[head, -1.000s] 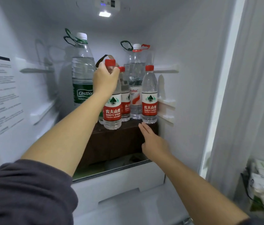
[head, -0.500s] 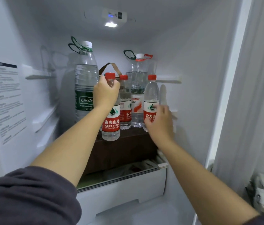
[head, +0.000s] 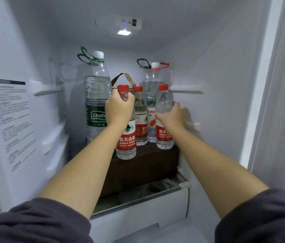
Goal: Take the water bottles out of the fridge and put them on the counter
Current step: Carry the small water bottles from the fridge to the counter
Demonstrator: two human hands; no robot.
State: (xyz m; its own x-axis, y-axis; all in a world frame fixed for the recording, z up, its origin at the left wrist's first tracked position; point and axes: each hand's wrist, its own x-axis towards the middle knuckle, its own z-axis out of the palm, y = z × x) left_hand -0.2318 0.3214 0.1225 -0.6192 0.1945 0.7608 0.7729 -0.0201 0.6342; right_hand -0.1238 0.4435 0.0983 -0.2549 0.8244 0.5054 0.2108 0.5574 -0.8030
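Inside the open fridge, three small red-capped water bottles stand on a dark brown box (head: 143,165). My left hand (head: 119,109) is shut around the upper part of the front left bottle (head: 126,144). My right hand (head: 171,116) wraps the middle of the right bottle (head: 164,100). Between them, further back, stands the third small bottle (head: 140,120). Behind are a tall green-labelled bottle (head: 97,102) and a tall red-labelled bottle (head: 153,95), each with a carry loop.
A white drawer (head: 138,213) with a glass cover sits below the box. The fridge's left wall carries a printed label (head: 12,123). Shelf rails stick out from both side walls. A ceiling light (head: 124,32) glows above. A pale curtain (head: 281,102) hangs at the right.
My right hand rose from the box edge and closed around the right bottle. My left hand kept its hold on the front left bottle.
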